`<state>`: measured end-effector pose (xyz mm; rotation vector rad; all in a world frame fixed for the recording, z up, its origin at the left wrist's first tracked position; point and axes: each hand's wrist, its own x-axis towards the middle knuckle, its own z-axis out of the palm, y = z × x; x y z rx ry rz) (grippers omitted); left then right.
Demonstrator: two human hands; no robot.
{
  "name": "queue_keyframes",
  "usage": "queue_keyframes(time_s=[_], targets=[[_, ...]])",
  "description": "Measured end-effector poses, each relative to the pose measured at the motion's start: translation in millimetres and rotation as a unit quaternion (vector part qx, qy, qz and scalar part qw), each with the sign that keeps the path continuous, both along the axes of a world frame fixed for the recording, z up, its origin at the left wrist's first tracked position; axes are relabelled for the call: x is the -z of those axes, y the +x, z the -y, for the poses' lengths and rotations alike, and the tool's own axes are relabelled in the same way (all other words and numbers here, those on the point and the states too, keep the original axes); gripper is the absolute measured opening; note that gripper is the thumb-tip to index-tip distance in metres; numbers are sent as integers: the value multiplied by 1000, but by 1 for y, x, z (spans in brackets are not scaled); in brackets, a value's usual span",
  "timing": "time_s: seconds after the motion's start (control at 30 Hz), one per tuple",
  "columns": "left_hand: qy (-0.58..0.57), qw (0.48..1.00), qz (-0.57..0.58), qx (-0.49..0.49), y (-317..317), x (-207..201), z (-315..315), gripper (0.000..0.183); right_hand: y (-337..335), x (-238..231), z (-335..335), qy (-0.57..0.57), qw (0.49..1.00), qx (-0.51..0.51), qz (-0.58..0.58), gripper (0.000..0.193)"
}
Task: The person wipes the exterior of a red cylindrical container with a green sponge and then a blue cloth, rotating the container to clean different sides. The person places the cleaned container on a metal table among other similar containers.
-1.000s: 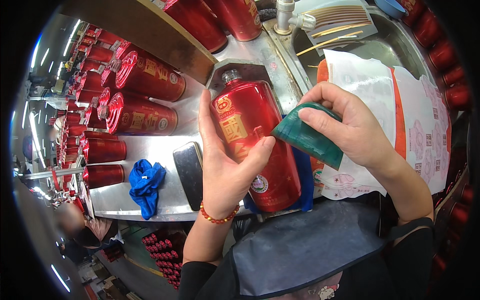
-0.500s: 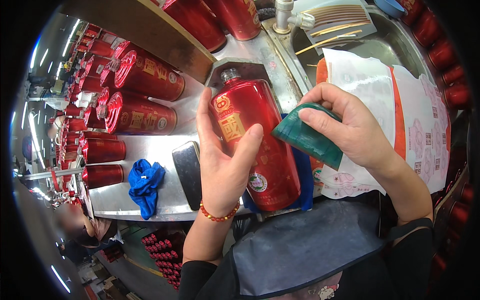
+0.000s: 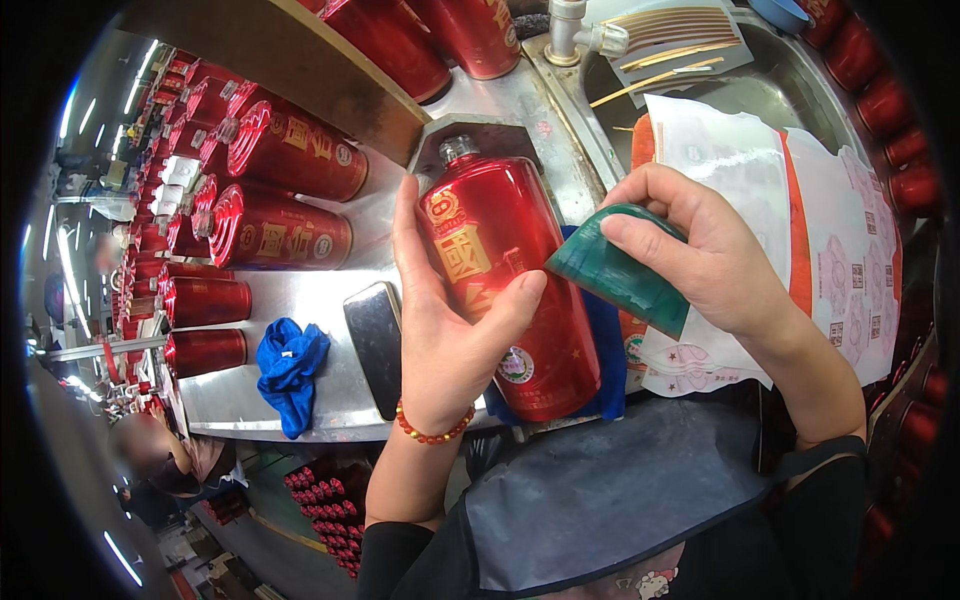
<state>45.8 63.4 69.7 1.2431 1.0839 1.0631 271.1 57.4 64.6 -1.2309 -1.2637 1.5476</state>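
A glossy red bottle (image 3: 560,345) with gold lettering and a clear glass neck lies on its back in front of me, its neck pointing away. My left hand (image 3: 445,335) holds it from the left, fingers along its side and thumb laid across its front. Pinched between thumb and fingers of my right hand (image 3: 720,255) is a flat green scraper (image 3: 630,270), its left corner at the bottle's right side. Part of a blue cloth (image 3: 612,350) shows under the bottle. White decal sheets (image 3: 850,270) with pink prints spread out beneath my right hand.
A phone (image 3: 372,345) and a crumpled blue cloth (image 3: 290,375) lie left on the metal bench. More red bottles (image 3: 285,232) stand beyond them. Behind are a wooden board (image 3: 330,65), a tap (image 3: 567,35) and a sink (image 3: 770,95) with thin strips beside it.
My left thumb has shifted right and slightly down across the bottle's front, and the bottle has turned slightly. The scraper has moved marginally to the right.
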Motion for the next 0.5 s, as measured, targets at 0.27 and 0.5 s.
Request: queue_keyframes(time_s=[0.27, 0.5], targets=[[5, 1000, 4, 6, -1, 3, 0, 108, 1, 1, 0, 5, 1000, 1, 2, 19], [-11, 1000, 26, 2, 0, -1, 1, 108, 1, 0, 0, 7, 1000, 10, 7, 18]])
